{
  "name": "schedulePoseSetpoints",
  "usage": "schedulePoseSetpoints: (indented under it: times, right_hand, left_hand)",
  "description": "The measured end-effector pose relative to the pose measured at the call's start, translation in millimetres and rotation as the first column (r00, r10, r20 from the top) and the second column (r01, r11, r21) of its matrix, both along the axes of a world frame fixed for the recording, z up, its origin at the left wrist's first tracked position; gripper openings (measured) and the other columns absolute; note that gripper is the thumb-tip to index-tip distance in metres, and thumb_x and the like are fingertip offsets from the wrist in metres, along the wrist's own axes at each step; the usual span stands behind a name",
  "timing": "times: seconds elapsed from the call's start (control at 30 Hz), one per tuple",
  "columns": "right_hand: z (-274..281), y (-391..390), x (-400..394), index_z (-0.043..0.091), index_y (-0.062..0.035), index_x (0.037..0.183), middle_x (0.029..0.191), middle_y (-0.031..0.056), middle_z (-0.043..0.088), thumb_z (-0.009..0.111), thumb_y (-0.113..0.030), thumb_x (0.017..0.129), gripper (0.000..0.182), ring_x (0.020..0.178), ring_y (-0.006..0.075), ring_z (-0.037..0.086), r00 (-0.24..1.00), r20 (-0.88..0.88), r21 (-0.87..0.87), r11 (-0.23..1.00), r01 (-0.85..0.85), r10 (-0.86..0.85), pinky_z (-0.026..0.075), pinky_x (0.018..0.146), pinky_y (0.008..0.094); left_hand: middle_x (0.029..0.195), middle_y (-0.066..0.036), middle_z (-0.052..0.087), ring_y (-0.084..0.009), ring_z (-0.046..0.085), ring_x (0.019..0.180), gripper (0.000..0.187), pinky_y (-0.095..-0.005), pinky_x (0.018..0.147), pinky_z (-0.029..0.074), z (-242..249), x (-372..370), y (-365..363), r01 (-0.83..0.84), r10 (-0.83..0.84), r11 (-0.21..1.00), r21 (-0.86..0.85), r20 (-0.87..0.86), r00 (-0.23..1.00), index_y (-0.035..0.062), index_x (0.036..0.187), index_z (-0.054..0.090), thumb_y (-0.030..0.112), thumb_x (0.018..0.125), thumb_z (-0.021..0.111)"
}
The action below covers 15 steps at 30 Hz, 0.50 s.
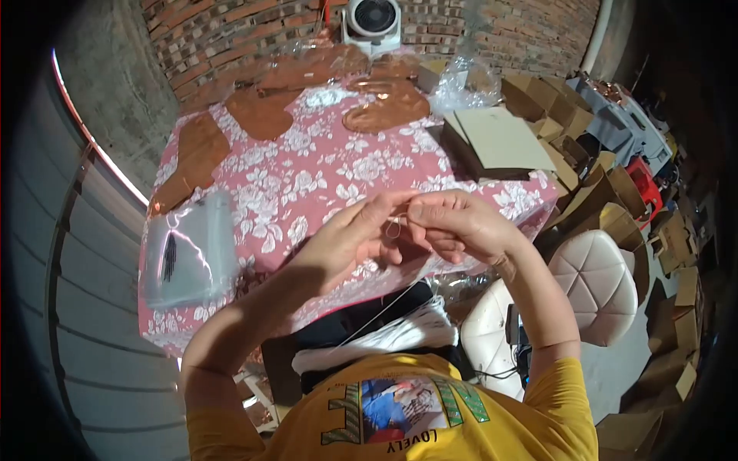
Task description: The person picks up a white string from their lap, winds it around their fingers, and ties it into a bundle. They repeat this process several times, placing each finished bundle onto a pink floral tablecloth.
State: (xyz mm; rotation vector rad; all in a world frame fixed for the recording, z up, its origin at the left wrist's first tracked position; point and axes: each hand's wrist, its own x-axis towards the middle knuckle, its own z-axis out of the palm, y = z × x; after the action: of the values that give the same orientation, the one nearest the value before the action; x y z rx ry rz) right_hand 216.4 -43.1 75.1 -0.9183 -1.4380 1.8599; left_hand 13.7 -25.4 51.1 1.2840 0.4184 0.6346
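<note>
Above the near part of the table, my left hand (pixel 355 240) and my right hand (pixel 452 224) meet at the fingertips. Between them is a thin white string (pixel 394 229) bent into a small loop. The right thumb and forefinger pinch it, and the left thumb and forefinger close on it from the other side. One strand runs down toward a thick bundle of white string (pixel 392 335) on my lap. The exact hold of the fingertips is partly hidden.
A pink flowered tablecloth (pixel 261 196) covers the table. On it lie a stack of clear plastic bags (pixel 211 253), flat shiny brown pieces (pixel 261 111), and a box with a beige lid (pixel 500 138). A fan (pixel 372 19) stands behind; white chairs (pixel 592 284) and cardboard boxes (pixel 676 307) are at right.
</note>
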Motion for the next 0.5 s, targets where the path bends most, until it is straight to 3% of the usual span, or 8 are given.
schedulePoseSetpoints:
  times: [0.03,0.1,0.13,0.23,0.3,0.5]
  right_hand:
    - [1,-1,-1,0.059,-0.0038,0.08,0.054,-0.0035,0.046,0.05,-0.025,0.092,0.027,0.043,0.0031,0.036,0.997,0.023,-0.014,0.997,0.069,-0.069,0.033,0.041,0.0183]
    - [4,-2,4,0.059,-0.0043,0.08,0.057,-0.0031,0.048,0.05,-0.025,0.092,0.026,0.044,0.0028,0.037,0.999,-0.012,0.004,0.999,0.044,-0.044,0.034,0.041,0.0186]
    - [0,1,8,0.059,-0.0047,0.079,0.058,-0.0034,0.048,0.05,-0.025,0.092,0.025,0.044,0.0025,0.037,0.999,0.01,0.022,0.999,0.046,-0.046,0.034,0.041,0.0186]
    - [-2,1,10,0.058,-0.0054,0.077,0.055,-0.0044,0.045,0.049,-0.024,0.092,0.025,0.043,0.0025,0.036,0.994,0.031,0.033,0.994,0.105,-0.106,0.033,0.041,0.0179]
    - [-4,2,12,0.057,-0.0057,0.078,0.06,-0.0036,0.049,0.049,-0.024,0.092,0.024,0.043,0.0028,0.039,0.995,0.067,0.034,0.997,0.066,-0.068,0.034,0.041,0.0176]
    - [-20,5,7,0.054,-0.0069,0.082,0.073,-0.0044,0.052,0.044,-0.029,0.096,0.028,0.052,0.0028,0.043,0.991,0.133,0.237,0.971,-0.04,0.009,0.038,0.049,0.0184]
  left_hand:
    - [0.105,-0.004,0.055,-0.0098,0.051,0.093,0.056,-0.0236,0.073,0.041,1,3,0,-0.011,0.011,1.0,-0.028,0.012,1.0,0.005,0.13,0.041,0.047,0.095,0.032]
    - [0.099,-0.005,0.056,-0.0102,0.052,0.088,0.053,-0.0232,0.07,0.041,0,4,3,0.002,0.0,0.995,-0.095,0.015,1.0,0.0034,0.125,0.045,0.046,0.095,0.034]
    - [0.09,-0.005,0.057,-0.01,0.053,0.077,0.044,-0.0228,0.065,0.041,0,5,2,-0.071,0.069,0.985,-0.157,-0.017,0.997,0.0023,0.116,0.05,0.04,0.095,0.041]
    - [0.075,-0.001,0.056,-0.0078,0.05,0.063,0.029,-0.0188,0.056,0.039,-7,-6,9,-0.036,0.017,0.989,-0.146,-0.129,0.991,-0.0002,0.105,0.054,0.026,0.094,0.049]
    - [0.074,-0.001,0.056,-0.0071,0.05,0.063,0.029,-0.0181,0.056,0.039,1,-9,4,-0.036,0.024,0.998,-0.049,-0.233,0.972,-0.0015,0.104,0.056,0.024,0.094,0.048]
    - [0.081,-0.006,0.058,-0.0108,0.055,0.071,0.036,-0.022,0.065,0.044,11,-22,-1,0.062,-0.075,0.997,-0.049,-0.359,0.93,-0.0049,0.116,0.053,0.022,0.093,0.047]
